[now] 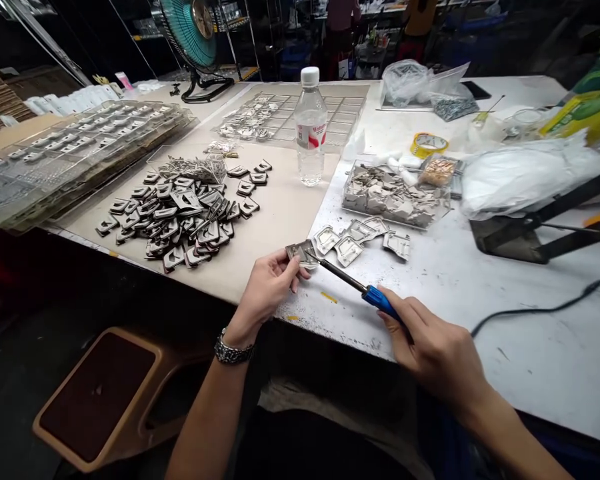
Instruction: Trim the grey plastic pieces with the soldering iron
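My left hand (266, 290) pinches a small metal clip (300, 253) by its edge, over the table's front part. My right hand (437, 340) holds a blue-handled soldering iron (380, 301), and its thin dark shaft reaches the clip, with the tip apparently at the clip's edge. Several similar silver metal clips (361, 241) lie just beyond the iron. To the left, on a beige board (280, 247), sits a heap of dark-framed clips (180, 220).
A clear box of grey metal scraps (395, 197) stands beyond the clips, next to a water bottle (310, 130). A black stand (535, 230) and its cable (545, 310) occupy the right. Clear trays (75, 150) lie far left, with a stool (100, 400) below the table edge.
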### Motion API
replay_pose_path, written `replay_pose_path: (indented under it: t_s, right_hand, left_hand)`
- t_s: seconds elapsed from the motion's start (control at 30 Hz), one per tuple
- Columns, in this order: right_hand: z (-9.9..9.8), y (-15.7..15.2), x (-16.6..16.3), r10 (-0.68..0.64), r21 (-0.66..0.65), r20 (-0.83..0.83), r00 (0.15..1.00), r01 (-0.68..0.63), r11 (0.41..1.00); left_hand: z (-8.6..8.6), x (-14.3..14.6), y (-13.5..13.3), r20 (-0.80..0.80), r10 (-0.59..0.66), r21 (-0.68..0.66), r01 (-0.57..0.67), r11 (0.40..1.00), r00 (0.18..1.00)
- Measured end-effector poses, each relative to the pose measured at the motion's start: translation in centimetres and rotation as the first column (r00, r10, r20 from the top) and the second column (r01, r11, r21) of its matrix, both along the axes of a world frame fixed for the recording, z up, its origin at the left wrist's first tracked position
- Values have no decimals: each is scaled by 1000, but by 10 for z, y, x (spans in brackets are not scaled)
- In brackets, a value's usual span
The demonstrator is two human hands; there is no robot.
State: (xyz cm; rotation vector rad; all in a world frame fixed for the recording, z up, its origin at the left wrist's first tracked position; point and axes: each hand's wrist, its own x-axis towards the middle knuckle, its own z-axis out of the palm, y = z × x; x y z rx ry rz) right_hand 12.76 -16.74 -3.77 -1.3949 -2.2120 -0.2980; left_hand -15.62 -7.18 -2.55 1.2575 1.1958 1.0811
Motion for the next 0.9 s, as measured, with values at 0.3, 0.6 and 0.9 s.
replay_pose_path:
  t_s: [0.3,0.6,0.9]
  right_hand:
    - [0,1,0,-6,-45,11,1000,7,999]
    - [1,2,-1,-19,-46,33,999,21,999]
    - [0,2,-1,-29,-58,37,999,31,998]
  left_hand:
    - [0,5,-2,-57,-50,15,51,999,997]
    - [2,4,-3,-58,-80,1,80,997,995]
    - [3,6,-5,-55,-69,18,70,997,996]
